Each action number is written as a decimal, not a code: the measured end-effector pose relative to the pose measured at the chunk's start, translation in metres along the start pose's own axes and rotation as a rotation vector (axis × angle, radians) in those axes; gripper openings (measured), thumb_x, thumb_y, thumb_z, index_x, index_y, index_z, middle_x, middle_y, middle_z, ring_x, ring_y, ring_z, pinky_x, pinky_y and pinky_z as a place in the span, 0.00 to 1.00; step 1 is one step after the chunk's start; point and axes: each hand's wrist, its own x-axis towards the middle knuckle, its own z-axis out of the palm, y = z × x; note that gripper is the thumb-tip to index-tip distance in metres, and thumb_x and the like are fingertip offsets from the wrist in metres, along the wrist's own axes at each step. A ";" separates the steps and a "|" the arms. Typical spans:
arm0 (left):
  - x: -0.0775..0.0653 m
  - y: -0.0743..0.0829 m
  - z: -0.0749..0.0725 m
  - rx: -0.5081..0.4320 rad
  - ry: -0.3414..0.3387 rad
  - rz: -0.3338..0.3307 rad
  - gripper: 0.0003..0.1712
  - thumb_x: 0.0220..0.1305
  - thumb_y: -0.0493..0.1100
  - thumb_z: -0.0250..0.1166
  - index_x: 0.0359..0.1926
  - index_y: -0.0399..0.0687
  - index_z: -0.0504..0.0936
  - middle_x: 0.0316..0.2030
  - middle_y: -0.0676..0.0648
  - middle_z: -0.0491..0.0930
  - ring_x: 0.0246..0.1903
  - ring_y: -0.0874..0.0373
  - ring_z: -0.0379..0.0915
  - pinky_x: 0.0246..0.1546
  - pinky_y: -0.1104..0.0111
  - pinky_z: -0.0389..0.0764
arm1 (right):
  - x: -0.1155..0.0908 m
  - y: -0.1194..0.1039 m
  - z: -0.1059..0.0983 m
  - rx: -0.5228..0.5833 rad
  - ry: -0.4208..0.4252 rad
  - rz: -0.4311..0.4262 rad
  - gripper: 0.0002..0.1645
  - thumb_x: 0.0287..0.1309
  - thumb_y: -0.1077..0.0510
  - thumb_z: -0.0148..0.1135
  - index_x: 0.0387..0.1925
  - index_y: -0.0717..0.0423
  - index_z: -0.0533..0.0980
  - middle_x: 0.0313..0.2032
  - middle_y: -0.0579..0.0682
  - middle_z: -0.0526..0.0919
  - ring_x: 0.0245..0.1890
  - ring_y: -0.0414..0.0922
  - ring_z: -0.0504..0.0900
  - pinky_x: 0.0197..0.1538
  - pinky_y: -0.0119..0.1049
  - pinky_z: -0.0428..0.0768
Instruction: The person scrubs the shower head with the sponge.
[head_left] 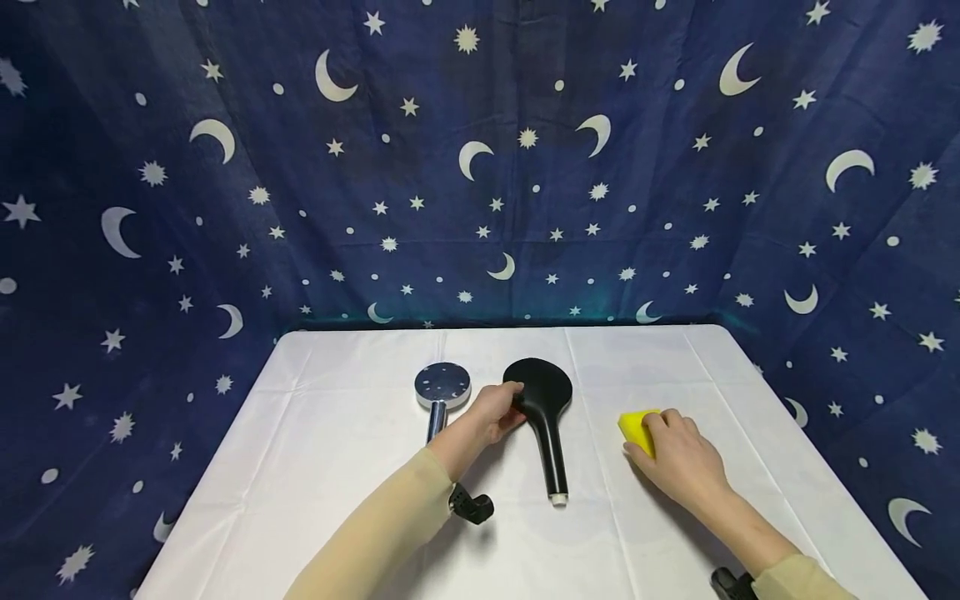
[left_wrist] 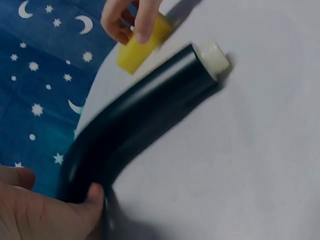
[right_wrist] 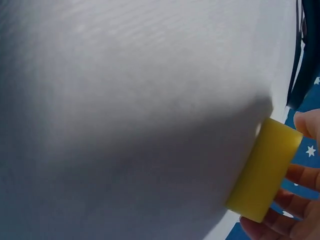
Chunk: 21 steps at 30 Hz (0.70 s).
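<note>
A black shower head (head_left: 538,387) has its handle pointing toward the person and a white threaded end (left_wrist: 214,58) at the handle's tip. My left hand (head_left: 498,412) grips the left edge of its round head; the left wrist view shows the thumb on the black surface. To the right, my right hand (head_left: 684,457) holds a yellow sponge (head_left: 636,428) between thumb and fingers. In the right wrist view the sponge (right_wrist: 265,170) shows as a plain block, close to the cloth.
A chrome shower head (head_left: 442,385) lies left of the black one, its handle partly hidden behind my left forearm. White cloth covers the table (head_left: 300,467). A dark blue curtain (head_left: 420,167) with moons and stars hangs behind and at both sides.
</note>
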 end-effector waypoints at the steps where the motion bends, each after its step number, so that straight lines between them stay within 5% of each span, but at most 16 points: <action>1: -0.003 0.001 0.000 0.010 -0.002 0.006 0.13 0.71 0.43 0.61 0.46 0.36 0.77 0.31 0.46 0.74 0.20 0.65 0.72 0.29 0.77 0.82 | 0.000 0.000 -0.001 -0.009 -0.006 -0.002 0.31 0.58 0.43 0.72 0.50 0.63 0.77 0.44 0.62 0.77 0.37 0.56 0.74 0.30 0.49 0.75; 6: -0.008 0.004 -0.002 0.024 0.015 0.040 0.17 0.68 0.43 0.63 0.50 0.33 0.77 0.37 0.46 0.71 0.31 0.59 0.70 0.47 0.68 0.80 | 0.003 -0.002 -0.007 -0.046 -0.047 -0.001 0.30 0.61 0.40 0.70 0.47 0.63 0.78 0.41 0.60 0.78 0.33 0.54 0.73 0.29 0.49 0.73; 9: -0.010 0.006 -0.010 0.020 0.016 0.038 0.28 0.68 0.42 0.64 0.63 0.30 0.72 0.54 0.36 0.71 0.46 0.50 0.69 0.56 0.61 0.77 | 0.005 -0.004 -0.011 -0.047 -0.090 0.010 0.30 0.63 0.39 0.67 0.48 0.63 0.79 0.42 0.60 0.79 0.32 0.53 0.74 0.31 0.49 0.74; 12: -0.018 0.007 -0.027 0.060 -0.030 0.064 0.39 0.69 0.42 0.62 0.75 0.31 0.60 0.73 0.30 0.57 0.65 0.37 0.62 0.63 0.56 0.75 | 0.005 -0.003 -0.016 -0.022 -0.125 0.017 0.35 0.68 0.35 0.61 0.52 0.64 0.80 0.46 0.63 0.80 0.37 0.58 0.78 0.36 0.55 0.78; 16: -0.037 0.012 -0.067 0.381 -0.072 0.231 0.42 0.73 0.47 0.59 0.79 0.35 0.52 0.76 0.29 0.52 0.71 0.32 0.58 0.68 0.47 0.67 | 0.006 0.005 -0.023 0.004 -0.106 0.007 0.39 0.71 0.32 0.54 0.60 0.63 0.78 0.54 0.67 0.79 0.50 0.67 0.77 0.48 0.65 0.76; 21: -0.059 0.021 -0.126 0.956 0.111 0.520 0.42 0.75 0.55 0.58 0.80 0.41 0.55 0.74 0.33 0.58 0.71 0.36 0.59 0.70 0.42 0.62 | 0.006 0.027 -0.028 -0.027 -0.048 -0.019 0.42 0.70 0.34 0.58 0.69 0.62 0.70 0.65 0.70 0.70 0.63 0.72 0.65 0.59 0.74 0.63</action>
